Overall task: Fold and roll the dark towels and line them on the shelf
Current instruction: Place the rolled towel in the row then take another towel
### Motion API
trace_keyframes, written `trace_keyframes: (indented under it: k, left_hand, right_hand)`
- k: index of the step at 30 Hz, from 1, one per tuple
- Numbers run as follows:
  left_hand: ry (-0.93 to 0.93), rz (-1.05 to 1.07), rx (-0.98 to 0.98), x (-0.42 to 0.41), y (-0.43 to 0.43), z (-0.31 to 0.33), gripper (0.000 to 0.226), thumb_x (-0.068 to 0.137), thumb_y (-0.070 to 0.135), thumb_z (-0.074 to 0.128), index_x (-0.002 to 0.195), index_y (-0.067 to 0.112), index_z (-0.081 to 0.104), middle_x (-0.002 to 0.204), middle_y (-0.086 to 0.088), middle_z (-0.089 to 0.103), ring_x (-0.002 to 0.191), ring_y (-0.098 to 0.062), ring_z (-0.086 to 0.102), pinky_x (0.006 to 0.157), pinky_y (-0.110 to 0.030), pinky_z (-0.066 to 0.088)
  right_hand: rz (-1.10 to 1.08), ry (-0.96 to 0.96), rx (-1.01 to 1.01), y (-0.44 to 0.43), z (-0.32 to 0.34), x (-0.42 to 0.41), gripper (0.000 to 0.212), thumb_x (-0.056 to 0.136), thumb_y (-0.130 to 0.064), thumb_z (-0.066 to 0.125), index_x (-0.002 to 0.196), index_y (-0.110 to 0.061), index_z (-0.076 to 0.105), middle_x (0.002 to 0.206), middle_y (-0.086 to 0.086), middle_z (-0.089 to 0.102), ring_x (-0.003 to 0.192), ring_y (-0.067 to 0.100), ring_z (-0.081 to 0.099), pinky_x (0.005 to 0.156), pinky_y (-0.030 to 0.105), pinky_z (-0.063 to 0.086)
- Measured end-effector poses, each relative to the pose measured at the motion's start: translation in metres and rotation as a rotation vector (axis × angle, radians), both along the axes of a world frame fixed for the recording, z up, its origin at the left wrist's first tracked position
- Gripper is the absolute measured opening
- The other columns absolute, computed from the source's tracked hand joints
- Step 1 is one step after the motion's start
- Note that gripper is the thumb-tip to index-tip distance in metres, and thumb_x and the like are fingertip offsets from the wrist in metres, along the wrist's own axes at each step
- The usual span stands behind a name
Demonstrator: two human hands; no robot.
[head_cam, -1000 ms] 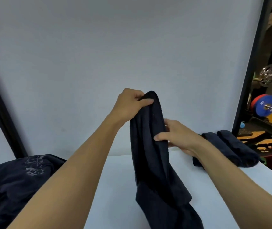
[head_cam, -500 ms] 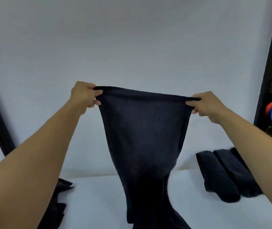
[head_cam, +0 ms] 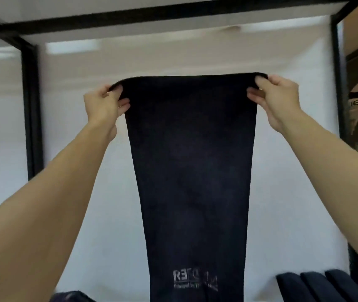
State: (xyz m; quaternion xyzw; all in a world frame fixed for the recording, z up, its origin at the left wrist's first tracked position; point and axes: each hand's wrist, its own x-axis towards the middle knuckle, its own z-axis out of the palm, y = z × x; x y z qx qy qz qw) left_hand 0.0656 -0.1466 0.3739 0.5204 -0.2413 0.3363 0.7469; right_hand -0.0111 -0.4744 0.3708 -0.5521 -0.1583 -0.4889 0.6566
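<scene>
A dark towel hangs stretched flat in front of me, with a pale printed logo near its lower end. My left hand pinches its top left corner. My right hand pinches the top right corner. Both hands are raised high, level with each other. Rolled dark towels lie side by side on the white shelf at the lower right. The edge of a dark towel pile shows at the bottom left.
Black frame posts stand at the left and right, with a black crossbar overhead. A white wall backs the shelf. Gym gear shows past the right post.
Both hands have lifted the towel higher and spread it to full width. The view has tilted up, so the crossbar overhead has come into sight.
</scene>
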Motion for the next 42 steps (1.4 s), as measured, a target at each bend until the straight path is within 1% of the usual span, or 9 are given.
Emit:
trace_keyframes:
  k: [8, 11, 16, 20, 25, 29, 32, 37, 42]
  left_hand:
    - [-0.138, 0.021, 0.097, -0.127, 0.046, -0.057, 0.011, 0.094, 0.019, 0.059, 0.090, 0.022, 0.068, 0.087, 0.002, 0.067, 0.073, -0.013, 0.059, 0.072, -0.028, 0.059]
    - [-0.167, 0.091, 0.120, -0.167, 0.066, -0.093, 0.013, 0.093, 0.021, 0.061, 0.084, 0.026, 0.069, 0.079, 0.008, 0.065, 0.068, -0.008, 0.054, 0.064, -0.027, 0.049]
    - [0.001, 0.056, 0.072, -0.188, 0.103, -0.168, 0.011, 0.087, 0.025, 0.066, 0.077, 0.024, 0.068, 0.084, -0.001, 0.063, 0.078, -0.014, 0.057, 0.074, -0.035, 0.050]
    - [0.272, 0.053, 0.216, -0.178, 0.112, -0.265, 0.013, 0.089, 0.027, 0.065, 0.083, 0.019, 0.072, 0.085, -0.002, 0.072, 0.082, -0.019, 0.066, 0.078, -0.039, 0.054]
    - [0.722, 0.058, 0.475, -0.148, 0.109, -0.395, 0.027, 0.089, 0.028, 0.064, 0.073, 0.006, 0.064, 0.072, -0.016, 0.064, 0.069, -0.028, 0.058, 0.064, -0.042, 0.047]
    - [0.909, -0.008, 0.535, -0.116, 0.094, -0.445, 0.023, 0.089, 0.027, 0.065, 0.082, 0.006, 0.070, 0.078, -0.016, 0.068, 0.076, -0.036, 0.065, 0.068, -0.054, 0.054]
    - [0.938, -0.028, 0.504, -0.068, 0.071, -0.450, 0.015, 0.093, 0.018, 0.062, 0.086, 0.011, 0.074, 0.083, -0.007, 0.071, 0.070, -0.025, 0.063, 0.061, -0.046, 0.052]
    - [0.883, 0.018, 0.452, 0.031, 0.029, -0.430, 0.014, 0.094, 0.019, 0.062, 0.095, 0.009, 0.072, 0.099, -0.007, 0.072, 0.092, -0.025, 0.067, 0.085, -0.040, 0.056]
    - [0.905, 0.128, 0.595, 0.112, -0.007, -0.439, 0.015, 0.092, 0.023, 0.064, 0.094, 0.009, 0.070, 0.096, -0.010, 0.069, 0.095, -0.032, 0.065, 0.081, -0.041, 0.054]
  right_hand:
    - [-0.030, -0.035, -0.054, 0.065, -0.058, -0.135, 0.010, 0.094, -0.018, 0.060, 0.090, -0.016, 0.068, 0.093, 0.002, 0.069, 0.076, 0.018, 0.066, 0.069, 0.025, 0.053]
    - [-0.091, 0.026, -0.113, 0.089, -0.091, -0.178, 0.011, 0.095, -0.022, 0.060, 0.089, -0.019, 0.068, 0.084, -0.002, 0.069, 0.067, 0.013, 0.060, 0.063, 0.025, 0.050]
    - [-0.211, 0.253, -0.152, 0.102, -0.165, -0.226, 0.021, 0.094, -0.024, 0.062, 0.073, -0.021, 0.066, 0.058, -0.006, 0.056, 0.051, 0.009, 0.047, 0.049, 0.022, 0.041]
    - [-0.259, 0.584, -0.225, 0.099, -0.256, -0.233, 0.025, 0.094, -0.024, 0.063, 0.070, -0.017, 0.067, 0.047, -0.004, 0.049, 0.046, 0.012, 0.042, 0.044, 0.022, 0.036]
    - [-0.175, 0.983, -0.359, 0.091, -0.376, -0.213, 0.029, 0.094, -0.020, 0.062, 0.069, -0.006, 0.059, 0.049, -0.003, 0.046, 0.047, 0.011, 0.043, 0.049, 0.027, 0.033]
    - [-0.107, 1.171, -0.365, 0.075, -0.425, -0.174, 0.033, 0.092, -0.023, 0.063, 0.067, -0.009, 0.048, 0.059, 0.005, 0.039, 0.052, 0.015, 0.039, 0.050, 0.027, 0.030]
    - [-0.077, 1.173, -0.324, 0.054, -0.424, -0.125, 0.031, 0.092, -0.020, 0.063, 0.068, -0.011, 0.045, 0.067, 0.008, 0.032, 0.060, 0.020, 0.030, 0.051, 0.027, 0.023]
    - [-0.114, 1.104, -0.239, 0.010, -0.406, -0.037, 0.032, 0.093, -0.020, 0.063, 0.070, -0.011, 0.042, 0.061, 0.001, 0.027, 0.055, 0.015, 0.024, 0.047, 0.022, 0.022]
    - [-0.214, 1.176, -0.273, -0.013, -0.434, 0.044, 0.030, 0.092, -0.020, 0.063, 0.070, -0.008, 0.046, 0.061, 0.006, 0.039, 0.049, 0.013, 0.039, 0.047, 0.021, 0.035]
